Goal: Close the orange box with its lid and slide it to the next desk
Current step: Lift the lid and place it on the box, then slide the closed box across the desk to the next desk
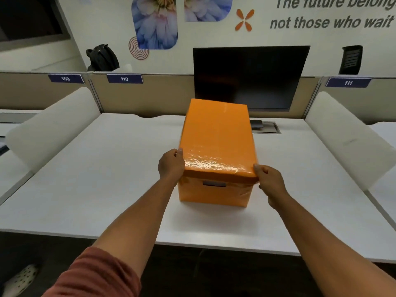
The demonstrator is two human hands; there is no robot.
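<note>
- Orange box [214, 192] sits on white desk [96, 168], roughly centre, in front of dark monitor [250, 78].
- Orange lid [216, 138] on top of box, glossy wrap, looks seated; near edge overhangs box front.
- Left hand [171, 163] closed around lid's near-left corner, thumb on top, fingers down the side.
- Right hand [271, 182] grips lid's near-right corner, thumb at top edge, fingers curled under the rim.
- Grey label slot [214, 183] on box front, just below lid.
- White dividers [53, 125] flank desk on both sides; tags 109, 110 [124, 79], 111 on back partition.
- Rust sleeve [96, 275] on left arm.
</note>
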